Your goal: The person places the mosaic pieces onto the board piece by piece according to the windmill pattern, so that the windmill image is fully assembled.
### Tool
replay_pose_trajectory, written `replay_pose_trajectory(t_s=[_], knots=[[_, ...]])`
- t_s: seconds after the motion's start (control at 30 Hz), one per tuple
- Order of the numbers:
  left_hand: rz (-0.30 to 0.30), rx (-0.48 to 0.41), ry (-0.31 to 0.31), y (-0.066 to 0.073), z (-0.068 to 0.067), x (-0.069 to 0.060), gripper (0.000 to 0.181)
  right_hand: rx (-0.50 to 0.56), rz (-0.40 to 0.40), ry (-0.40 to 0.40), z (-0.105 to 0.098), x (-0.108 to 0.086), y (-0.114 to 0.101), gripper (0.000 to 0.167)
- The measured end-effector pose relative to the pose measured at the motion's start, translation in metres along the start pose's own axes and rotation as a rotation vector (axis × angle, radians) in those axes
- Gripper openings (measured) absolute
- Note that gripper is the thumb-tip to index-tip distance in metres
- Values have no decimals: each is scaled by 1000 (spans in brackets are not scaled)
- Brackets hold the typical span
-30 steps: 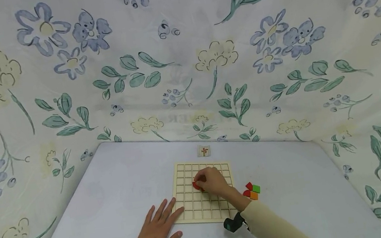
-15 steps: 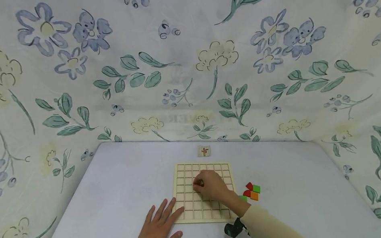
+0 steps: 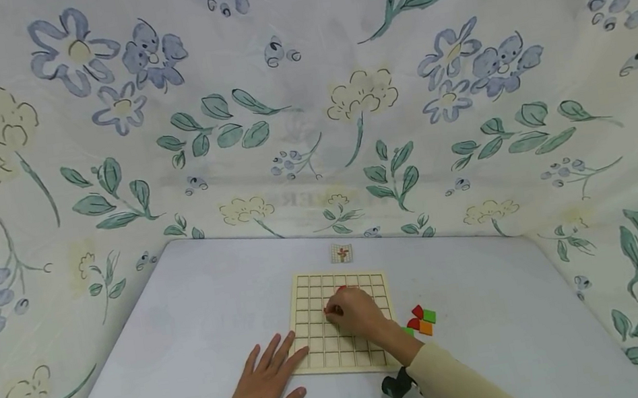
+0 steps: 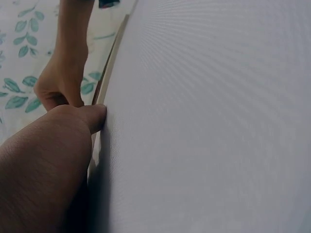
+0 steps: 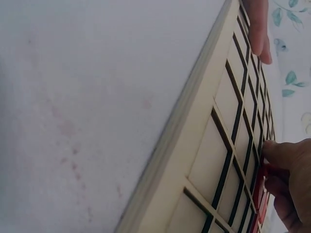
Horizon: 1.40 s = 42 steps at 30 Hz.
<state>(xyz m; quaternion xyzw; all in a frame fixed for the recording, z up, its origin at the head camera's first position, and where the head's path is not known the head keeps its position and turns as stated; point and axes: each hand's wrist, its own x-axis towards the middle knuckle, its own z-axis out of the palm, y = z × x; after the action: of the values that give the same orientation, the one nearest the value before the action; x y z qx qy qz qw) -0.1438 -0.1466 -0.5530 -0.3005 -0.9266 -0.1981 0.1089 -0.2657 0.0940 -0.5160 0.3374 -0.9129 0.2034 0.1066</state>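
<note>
A pale wooden grid board (image 3: 332,359) lies on the white table. Over its middle, my right hand (image 3: 356,309) pinches a small red piece (image 5: 277,171) with thumb and fingers, low against the cells. The hand covers much of the piece, so its shape is unclear. Other red pieces (image 5: 258,194) sit on the grid close to those fingers, and a bit of red (image 3: 340,288) shows just behind the hand. My left hand (image 3: 262,387) rests flat with fingers spread, its fingertips on the board's left edge.
Right of the board lie loose tiles: a green square (image 3: 430,316), an orange square (image 3: 425,328), red pieces (image 3: 417,311) and another green one (image 3: 408,331), partly hidden by my wrist. A small card with a red pattern (image 3: 341,252) lies behind the board. Floral sheeting (image 3: 309,125) surrounds the table.
My right hand has moved slightly back toward me on the board, uncovering some red behind it. A green tile beside the wrist has come into sight. My left hand has stayed put.
</note>
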Motion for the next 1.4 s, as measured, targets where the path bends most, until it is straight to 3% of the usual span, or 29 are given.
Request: replay_pose_trajectory(t_s=[0.13,0.33,0.6,0.83,1.07,1.4], knots=[[-5,3,0,0,0,-1,58,16,-9,0,2,-3,0,5],[-4,7,-12,1,0,0,58,-65,-14,43,4,-6,1,7],[-39,6,-69,1,3,0,59,-55,-4,88,-5,-16,7,9],[-67,13,-105,1,-1,1,61,-50,85,116,-22,-34,25,7],[-59,8,-100,1,-1,3,61,-71,180,133,-40,-55,43,6],[-54,7,-91,1,-1,3,60,-87,349,93,-55,-83,70,12]])
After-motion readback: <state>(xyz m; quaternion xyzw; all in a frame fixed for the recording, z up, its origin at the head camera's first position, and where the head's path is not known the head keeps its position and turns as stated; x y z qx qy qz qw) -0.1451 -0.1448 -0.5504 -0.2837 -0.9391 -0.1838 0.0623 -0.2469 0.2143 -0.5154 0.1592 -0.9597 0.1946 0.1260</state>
